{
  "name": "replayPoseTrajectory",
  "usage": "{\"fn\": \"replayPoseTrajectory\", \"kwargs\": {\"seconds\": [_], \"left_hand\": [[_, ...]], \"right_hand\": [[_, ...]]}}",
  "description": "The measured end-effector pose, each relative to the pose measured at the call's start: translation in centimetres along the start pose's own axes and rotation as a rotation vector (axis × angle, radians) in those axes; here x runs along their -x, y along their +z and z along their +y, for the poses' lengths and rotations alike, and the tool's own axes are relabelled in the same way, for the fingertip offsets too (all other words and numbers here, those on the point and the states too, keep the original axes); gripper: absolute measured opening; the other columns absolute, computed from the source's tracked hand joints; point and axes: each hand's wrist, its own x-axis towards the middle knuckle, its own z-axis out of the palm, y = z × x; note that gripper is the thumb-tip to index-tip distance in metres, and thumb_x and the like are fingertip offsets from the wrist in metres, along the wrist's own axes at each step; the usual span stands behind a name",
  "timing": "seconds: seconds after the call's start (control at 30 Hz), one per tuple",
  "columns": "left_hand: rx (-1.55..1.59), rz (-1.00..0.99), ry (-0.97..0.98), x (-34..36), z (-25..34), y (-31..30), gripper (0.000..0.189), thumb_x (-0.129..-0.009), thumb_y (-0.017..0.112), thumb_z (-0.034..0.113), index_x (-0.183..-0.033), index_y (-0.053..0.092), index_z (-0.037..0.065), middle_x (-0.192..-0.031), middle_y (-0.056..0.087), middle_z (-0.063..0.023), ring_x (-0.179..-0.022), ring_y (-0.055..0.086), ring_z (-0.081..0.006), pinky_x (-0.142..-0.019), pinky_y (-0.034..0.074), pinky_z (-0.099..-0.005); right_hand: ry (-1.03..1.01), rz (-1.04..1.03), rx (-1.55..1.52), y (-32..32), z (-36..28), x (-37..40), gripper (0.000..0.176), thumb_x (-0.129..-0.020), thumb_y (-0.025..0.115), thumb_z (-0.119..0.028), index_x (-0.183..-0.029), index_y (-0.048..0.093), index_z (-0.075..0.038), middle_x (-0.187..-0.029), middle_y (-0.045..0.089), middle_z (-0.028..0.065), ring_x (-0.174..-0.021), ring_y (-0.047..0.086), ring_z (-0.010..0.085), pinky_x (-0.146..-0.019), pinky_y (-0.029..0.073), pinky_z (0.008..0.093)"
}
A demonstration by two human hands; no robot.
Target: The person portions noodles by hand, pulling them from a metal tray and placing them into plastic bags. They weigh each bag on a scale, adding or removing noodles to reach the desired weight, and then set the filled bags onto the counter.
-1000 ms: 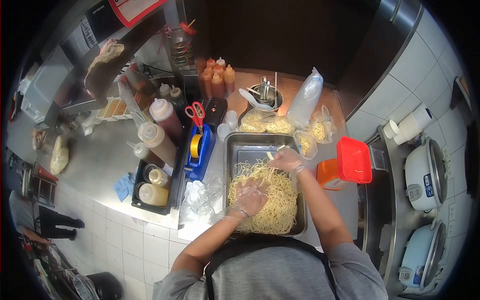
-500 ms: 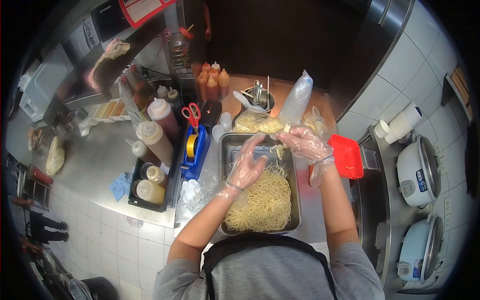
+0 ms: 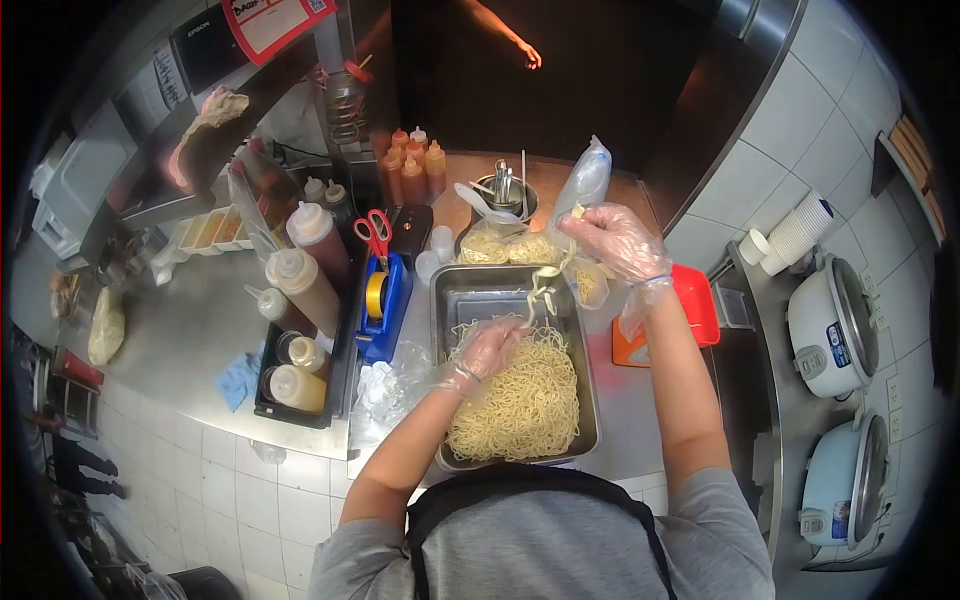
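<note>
A deep metal tray [image 3: 590,400] in front of me holds a heap of thin yellow noodles [image 3: 520,405], piled in its near part. My right hand [image 3: 618,243], in a clear plastic glove, is raised above the tray's far right corner with fingers pinched on some noodles. From there a few loose strands [image 3: 543,290] dangle toward my left hand. Also gloved, my left hand [image 3: 492,348] is low over the left of the heap, its fingers closed at the strands' lower end. Just beyond the tray lie bagged noodles [image 3: 500,245].
Left of the tray stand a blue tape dispenser [image 3: 384,310], red-handled scissors [image 3: 373,235] and sauce bottles [image 3: 303,285]. A utensil pot [image 3: 503,195] and upright plastic bag [image 3: 586,180] are behind. To the right are a red container [image 3: 697,300] and rice cookers [image 3: 825,320]. Another person's arm [image 3: 505,30] shows beyond.
My left hand has lowered onto the noodles and its fingers have closed. My right hand has risen slightly, with strands now stretched below it. Another person's arm has come into view at the top.
</note>
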Motion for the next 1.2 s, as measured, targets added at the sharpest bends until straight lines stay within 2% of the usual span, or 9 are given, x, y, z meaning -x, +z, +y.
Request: {"fn": "replayPoseTrajectory", "kwargs": {"seconds": [0.2, 0.23, 0.37, 0.5, 0.63, 0.8, 1.0, 1.03, 1.2], "left_hand": [[-0.399, 0.115, -0.123, 1.3, -6.8, 2.6, 0.061, -0.089, 0.057, 0.034, -0.137, 0.042, 0.001, -0.133, 0.05, -0.0286, -0.122, 0.05, -0.0431, -0.101, 0.041, -0.0478], [-0.429, 0.18, -0.099, 1.2, -6.9, 2.8, 0.067, -0.088, 0.058, 0.036, -0.141, 0.039, 0.001, -0.136, 0.047, -0.0295, -0.124, 0.047, -0.0447, -0.103, 0.04, -0.0484], [-0.375, -0.22, -0.264, 0.2, -5.4, 4.2, 0.085, -0.08, 0.067, 0.047, -0.144, 0.036, 0.001, -0.141, 0.044, -0.0273, -0.13, 0.042, -0.0434, -0.107, 0.036, -0.049], [-0.123, -0.509, -0.213, 0.8, 0.3, 1.4, 0.093, -0.071, 0.077, 0.049, -0.142, 0.039, 0.003, -0.14, 0.048, -0.0219, -0.128, 0.048, -0.0373, -0.107, 0.038, -0.0422], [0.037, -0.519, -0.381, 1.9, 0.8, 0.2, 0.077, -0.067, 0.082, 0.039, -0.131, 0.054, 0.005, -0.126, 0.061, -0.0201, -0.118, 0.057, -0.0344, -0.102, 0.043, -0.0366], [0.374, -0.234, -0.405, 0.5, 5.5, -4.6, 0.046, -0.07, 0.084, 0.019, -0.109, 0.065, 0.003, -0.102, 0.068, -0.006, -0.097, 0.06, -0.013, -0.091, 0.048, -0.0303], [0.252, -0.154, 0.012, -2.5, 15.2, -11.1, 0.029, -0.076, 0.082, 0.011, -0.098, 0.064, 0.006, -0.093, 0.065, 0.0016, -0.089, 0.057, -0.005, -0.079, 0.049, -0.0244], [0.228, -0.167, 0.004, -2.8, 17.2, -12.2, 0.027, -0.076, 0.082, 0.01, -0.095, 0.063, 0.006, -0.094, 0.065, 0.0024, -0.088, 0.057, -0.0054, -0.079, 0.049, -0.0244], [0.239, -0.065, 0.054, -5.6, 17.8, -13.6, 0.031, -0.076, 0.082, 0.019, -0.099, 0.064, 0.007, -0.1, 0.066, -0.0008, -0.093, 0.059, -0.0086, -0.084, 0.049, -0.0285]], "right_hand": [[-0.061, 0.096, 0.398, 3.0, 7.3, -2.1, 0.035, -0.083, 0.063, -0.033, -0.084, 0.068, 0.001, -0.077, 0.066, 0.0198, -0.075, 0.066, 0.03, -0.07, 0.05, 0.043], [-0.035, 0.058, 0.558, 3.7, 8.0, -1.9, 0.043, -0.084, 0.062, -0.035, -0.107, 0.068, 0.001, -0.101, 0.068, 0.0254, -0.097, 0.066, 0.0372, -0.085, 0.05, 0.0429], [0.263, -0.493, 0.822, 6.9, 9.0, 1.0, 0.061, -0.081, 0.063, -0.045, -0.121, 0.061, 0.0, -0.114, 0.064, 0.0265, -0.107, 0.062, 0.0374, -0.095, 0.047, 0.0423], [0.023, -0.72, 0.347, 10.5, 14.4, 7.0, 0.074, -0.074, 0.071, -0.043, -0.132, 0.052, -0.001, -0.136, 0.053, 0.0224, -0.124, 0.053, 0.0334, -0.104, 0.041, 0.0376], [0.182, -0.554, 0.113, 11.8, 17.1, 9.9, 0.065, -0.071, 0.077, -0.031, -0.124, 0.058, 0.002, -0.122, 0.063, 0.0167, -0.11, 0.06, 0.0256, -0.095, 0.046, 0.0341], [0.329, -0.341, -0.46, 7.8, 12.1, 11.0, 0.034, -0.078, 0.077, -0.014, -0.106, 0.066, 0.002, -0.095, 0.068, 0.0053, -0.085, 0.062, 0.0119, -0.077, 0.05, 0.0261], [0.29, -0.255, -0.337, 4.2, 10.4, 10.9, 0.027, -0.08, 0.076, -0.019, -0.098, 0.067, -0.002, -0.085, 0.067, 0.0015, -0.077, 0.059, 0.0066, -0.068, 0.046, 0.0249], [0.293, -0.229, 0.004, 3.5, 7.7, 11.2, 0.031, -0.079, 0.075, -0.024, -0.101, 0.067, -0.004, -0.086, 0.068, 0.0043, -0.079, 0.063, 0.0125, -0.07, 0.047, 0.03], [0.273, -0.161, 0.397, 3.4, 7.1, 11.5, 0.038, -0.077, 0.068, -0.029, -0.106, 0.066, -0.005, -0.094, 0.069, 0.0171, -0.091, 0.066, 0.0319, -0.078, 0.048, 0.0429]]}}
